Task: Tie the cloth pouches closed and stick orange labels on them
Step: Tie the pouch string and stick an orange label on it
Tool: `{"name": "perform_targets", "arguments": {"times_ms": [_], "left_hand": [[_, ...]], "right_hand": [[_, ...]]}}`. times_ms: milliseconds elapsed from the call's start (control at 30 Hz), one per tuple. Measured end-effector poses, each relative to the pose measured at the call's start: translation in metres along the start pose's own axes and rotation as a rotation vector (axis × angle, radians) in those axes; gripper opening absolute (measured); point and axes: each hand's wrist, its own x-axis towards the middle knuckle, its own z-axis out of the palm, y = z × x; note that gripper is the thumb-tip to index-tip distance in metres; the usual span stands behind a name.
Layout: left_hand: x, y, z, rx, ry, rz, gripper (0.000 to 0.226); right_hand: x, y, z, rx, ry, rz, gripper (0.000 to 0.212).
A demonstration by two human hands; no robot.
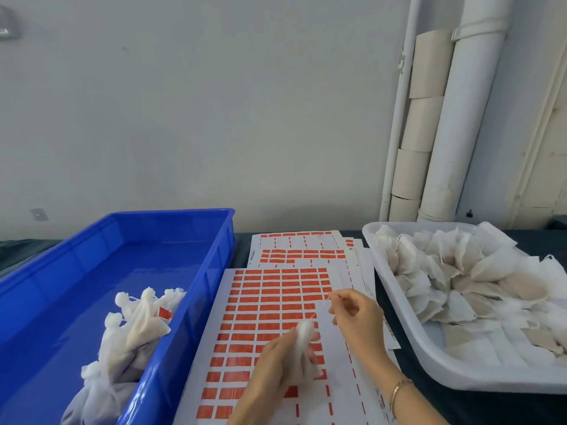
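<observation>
**Inspector:** State of the hands?

**Operator:** My left hand (276,360) grips one pouch (302,342) by its body, above the near-right part of the label sheet (260,317). My right hand (356,317) pinches a thin strand (319,308) just beyond the pouch's neck. Whether it is drawstring or label edge, I cannot tell.

**Inspector:** Orientation?

**Operator:** The long axis runs near to far over the sheet, with the gathered neck pointing away from me.

**Inspector:** Step in hand?

**Operator:** Tying, I judge; no label shows on this pouch. Next calls for cinching tight, then peeling one orange label (270,299). Tied pouches (138,326) lie in the blue crate (214,256) left of the sheet, and untied pouches (460,271) in the white tray (399,302) to its right.
</observation>
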Motion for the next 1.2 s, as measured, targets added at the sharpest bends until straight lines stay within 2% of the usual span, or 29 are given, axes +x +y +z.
{"name": "perform_targets", "arguments": {"times_ms": [100, 167, 233, 300, 333, 433, 467, 500, 633, 733, 833, 967, 1067, 1200], "left_hand": [[0.012, 0.001, -0.012, -0.265, -0.034, 0.073, 0.016], [0.024, 0.005, -0.013, -0.464, -0.063, -0.001, 0.024], [0.032, 0.01, -0.017, -0.561, -0.126, 0.005, 0.041], [0.035, 0.011, -0.02, -0.569, -0.146, 0.041, 0.043], [0.035, 0.009, -0.021, -0.523, -0.133, 0.075, 0.041], [0.039, -0.004, -0.025, -0.178, 0.088, 0.244, 0.029], [0.039, -0.006, -0.025, -0.114, 0.113, 0.271, 0.029], [0.039, -0.009, -0.023, -0.06, 0.1, 0.304, 0.028], [0.039, -0.022, -0.014, 0.334, 0.091, 0.645, 0.019], [0.044, -0.032, -0.01, 0.53, 0.133, 0.754, 0.035], [0.045, -0.032, -0.009, 0.581, 0.182, 0.82, 0.043], [0.048, -0.033, -0.01, 0.517, 0.205, 0.88, 0.035], [0.045, -0.031, -0.01, 0.418, 0.142, 0.787, 0.024], [0.041, -0.028, -0.007, 0.334, 0.12, 0.563, 0.036]], "right_hand": [[-0.003, 0.022, 0.014, 0.023, -0.01, 0.1, 0.006], [-0.003, 0.032, 0.019, -0.009, -0.029, 0.106, 0.008], [-0.003, 0.037, 0.019, -0.028, -0.072, 0.091, 0.012], [-0.003, 0.04, 0.017, -0.044, -0.144, 0.086, 0.012], [-0.004, 0.041, 0.016, -0.049, -0.176, 0.085, 0.01], [-0.01, 0.04, 0.015, -0.042, -0.254, 0.05, 0.009], [-0.011, 0.039, 0.017, -0.046, -0.279, 0.017, 0.012], [-0.013, 0.038, 0.018, -0.05, -0.304, -0.017, 0.015], [-0.015, 0.036, 0.018, -0.027, -0.371, -0.096, 0.021], [-0.014, 0.034, 0.015, 0.055, -0.419, -0.069, 0.019], [-0.017, 0.031, 0.016, 0.126, -0.459, -0.07, 0.012], [-0.022, 0.028, 0.019, 0.197, -0.457, -0.081, 0.009], [-0.022, 0.027, 0.019, 0.22, -0.436, -0.086, 0.012], [-0.018, 0.036, 0.021, 0.207, -0.307, -0.029, 0.012]]}}
